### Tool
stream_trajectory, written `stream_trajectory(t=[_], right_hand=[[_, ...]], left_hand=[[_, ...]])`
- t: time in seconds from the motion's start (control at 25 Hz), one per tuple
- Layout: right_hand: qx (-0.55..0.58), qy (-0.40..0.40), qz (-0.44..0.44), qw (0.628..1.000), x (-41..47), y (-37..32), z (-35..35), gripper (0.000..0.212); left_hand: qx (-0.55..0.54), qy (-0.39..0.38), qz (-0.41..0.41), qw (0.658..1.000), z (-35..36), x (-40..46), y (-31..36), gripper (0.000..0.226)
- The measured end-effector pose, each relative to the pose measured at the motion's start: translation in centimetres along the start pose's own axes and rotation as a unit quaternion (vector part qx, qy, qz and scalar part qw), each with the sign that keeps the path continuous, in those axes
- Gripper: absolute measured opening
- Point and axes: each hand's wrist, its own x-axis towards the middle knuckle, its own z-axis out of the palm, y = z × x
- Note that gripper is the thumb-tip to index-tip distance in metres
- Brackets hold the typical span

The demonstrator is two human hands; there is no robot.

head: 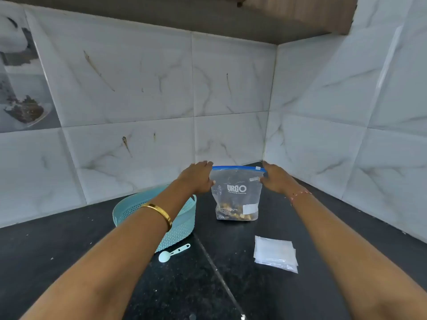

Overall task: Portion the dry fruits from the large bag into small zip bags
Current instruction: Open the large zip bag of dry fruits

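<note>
"URGO" in white on the large bag [236,192], smaller print beneath unreadable

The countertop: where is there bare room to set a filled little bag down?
The dark countertop is bare in front of the stack of small zip bags, and left of the teal basket. It is tighter between the basket, the spoon and the large bag, which both the left hand and the right hand hold at its top corners.

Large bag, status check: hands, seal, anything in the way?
Both hands, left and right, pinch large bag top corners. Blue seal looks closed. Nothing blocking; small zip bags unfilled.
</note>
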Motion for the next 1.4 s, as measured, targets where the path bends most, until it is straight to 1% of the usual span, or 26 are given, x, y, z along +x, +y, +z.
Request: stream_trajectory(t=[0.12, 0.16, 0.2, 0.24, 0.28, 0.32, 0.36, 0.4, 0.48, 0.6, 0.68, 0.76, 0.88, 0.96, 1.04, 1.12, 1.16, 1.28, 1.4], right_hand=[[0.036, 0.023, 0.005, 0.999, 1.2, 0.5, 0.9, 0.053], [0.054, 0.031, 0.012, 0.998, 1.4, 0.4, 1.3, 0.055], [0.080, 0.040, 0.024, 0.996, 2.1, 0.7, 1.6, 0.053], [0.103, 0.054, 0.038, 0.993, 2.5, 0.9, 1.8, 0.045], [0.118, 0.067, 0.045, 0.990, 2.7, 0.9, 2.0, 0.031], [0.123, 0.085, 0.050, 0.987, 2.8, 0.8, 2.1, 0.017], [0.130, 0.098, 0.054, 0.985, 2.8, 0.9, 2.4, 0.008], [0.138, 0.109, 0.057, 0.983, 2.9, 0.9, 2.6, 0.013], [0.169, 0.140, 0.055, 0.974, 2.5, 1.0, 3.0, 0.021], [0.229, 0.197, 0.059, 0.951, 1.8, 0.8, 3.1, 0.013], [0.273, 0.219, 0.063, 0.935, 0.9, 0.2, 2.8, 0.017], [0.289, 0.230, 0.053, 0.928, -0.5, -0.6, 2.4, 0.021], [0.298, 0.221, 0.039, 0.928, -3.0, -2.2, 1.8, 0.023], [0.321, 0.204, 0.034, 0.924, -4.8, -3.3, 1.5, 0.026], [0.347, 0.169, 0.032, 0.922, -6.7, -4.6, 1.3, 0.027], [0.356, 0.130, 0.022, 0.925, -8.6, -5.8, 1.5, 0.027], [0.361, 0.111, 0.017, 0.926, -9.5, -6.3, 1.9, 0.027], [0.385, 0.071, 0.011, 0.920, -11.4, -7.2, 3.0, 0.027], [0.405, 0.066, 0.012, 0.912, -12.4, -7.1, 3.6, 0.021]], left_hand=[[-0.059, -0.001, -0.015, 0.998, 0.7, 1.5, -0.5, 0.064], [-0.076, -0.002, -0.018, 0.997, 1.0, 2.0, -0.6, 0.064], [-0.089, -0.004, -0.021, 0.996, 1.3, 2.8, -0.7, 0.063], [-0.098, -0.003, -0.022, 0.995, 1.7, 3.3, -0.8, 0.061], [-0.109, 0.003, -0.022, 0.994, 1.9, 3.7, -0.9, 0.057], [-0.126, 0.021, -0.022, 0.992, 2.2, 4.0, -1.0, 0.051], [-0.146, 0.042, -0.023, 0.988, 2.6, 4.1, -1.0, 0.046], [-0.168, 0.065, -0.028, 0.983, 3.0, 4.2, -1.1, 0.040], [-0.215, 0.106, -0.039, 0.970, 3.5, 3.9, -0.9, 0.031], [-0.286, 0.155, -0.045, 0.945, 3.4, 3.1, -0.2, 0.024], [-0.336, 0.186, -0.049, 0.922, 3.0, 2.1, 0.4, 0.021], [-0.377, 0.209, -0.059, 0.900, 3.0, 0.5, 0.8, 0.020], [-0.400, 0.222, -0.077, 0.886, 2.7, -2.4, 0.9, 0.018], [-0.433, 0.219, -0.091, 0.870, 2.2, -4.6, 0.9, 0.018], [-0.471, 0.215, -0.109, 0.849, 1.8, -7.1, 0.7, 0.023], [-0.488, 0.214, -0.127, 0.837, 1.6, -9.4, 0.4, 0.028], [-0.484, 0.212, -0.136, 0.838, 1.5, -10.5, 0.3, 0.027], [-0.434, 0.209, -0.159, 0.862, 1.1, -12.8, -0.3, 0.023], [-0.379, 0.221, -0.183, 0.880, 0.7, -14.1, -0.8, 0.021]])
